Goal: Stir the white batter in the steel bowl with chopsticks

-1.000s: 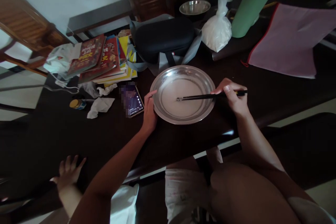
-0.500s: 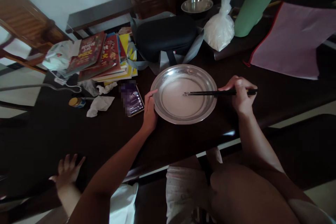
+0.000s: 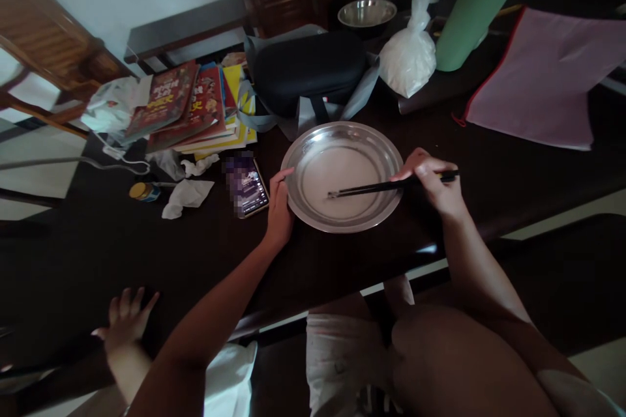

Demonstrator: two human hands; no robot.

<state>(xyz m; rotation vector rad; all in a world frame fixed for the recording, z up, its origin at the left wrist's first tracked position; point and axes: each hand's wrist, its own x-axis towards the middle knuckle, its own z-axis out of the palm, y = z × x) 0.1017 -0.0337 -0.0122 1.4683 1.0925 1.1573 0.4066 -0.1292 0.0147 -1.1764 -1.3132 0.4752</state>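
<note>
A wide metal basin holding a pale, milky liquid stands on the dark table before me. My left hand grips its left rim, fingertips over the edge and the rest of the hand against the outer wall. In my right hand, at the right side, is a pair of black chopsticks. They slant over the right rim, with their tips in the liquid, left of the basin's middle and toward me. Fingers of my right hand are wrapped round the chopsticks' upper ends.
Another person's hand lies spread on the table at lower left. A phone, crumpled tissue, a small jar and stacked books are on the left. Behind the basin sit a black case and a tied bag of white powder.
My right hand has moved left with the chopsticks, and their tips have swung left and toward me through the liquid. My left hand and the basin have hardly moved.
</note>
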